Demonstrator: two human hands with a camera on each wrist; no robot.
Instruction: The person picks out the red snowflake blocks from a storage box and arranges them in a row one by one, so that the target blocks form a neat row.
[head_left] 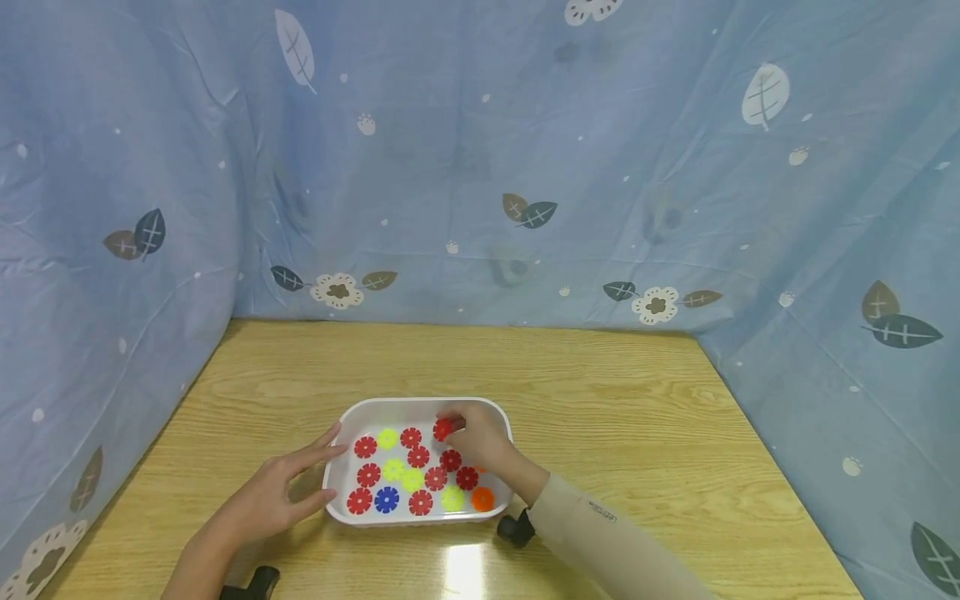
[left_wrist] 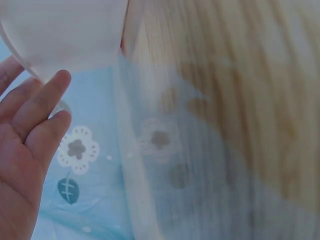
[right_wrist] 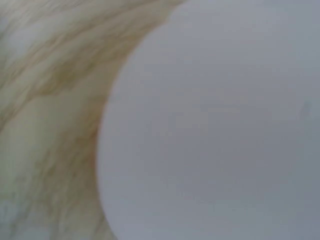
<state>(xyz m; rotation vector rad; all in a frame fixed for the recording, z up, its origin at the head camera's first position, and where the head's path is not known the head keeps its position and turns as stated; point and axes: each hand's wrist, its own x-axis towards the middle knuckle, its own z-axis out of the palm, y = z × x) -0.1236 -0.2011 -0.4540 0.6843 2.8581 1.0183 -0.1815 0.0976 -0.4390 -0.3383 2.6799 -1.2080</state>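
A white tray (head_left: 420,521) on the wooden table holds several notched plastic discs in red, yellow, blue and orange. My right hand (head_left: 480,435) reaches over its right side and pinches a red disc (head_left: 443,429) between thumb and fingers near the back wall. At the left end, my left hand (head_left: 273,492) rests its spread, nearly straight fingers and thumb against the tray's rim. The left wrist view has the left hand (left_wrist: 32,120) with fingertips at the tray's outer wall (left_wrist: 65,35). Only the tray's outside (right_wrist: 210,125) fills the right wrist view; the right hand is out of it.
A blue disc (head_left: 386,500) and an orange disc (head_left: 482,499) lie near the tray's front wall. Wooden tabletop (head_left: 600,383) surrounds the tray. Blue patterned cloth (head_left: 450,167) hangs behind and along both sides. Dark wrist devices (head_left: 516,529) sit below the forearms.
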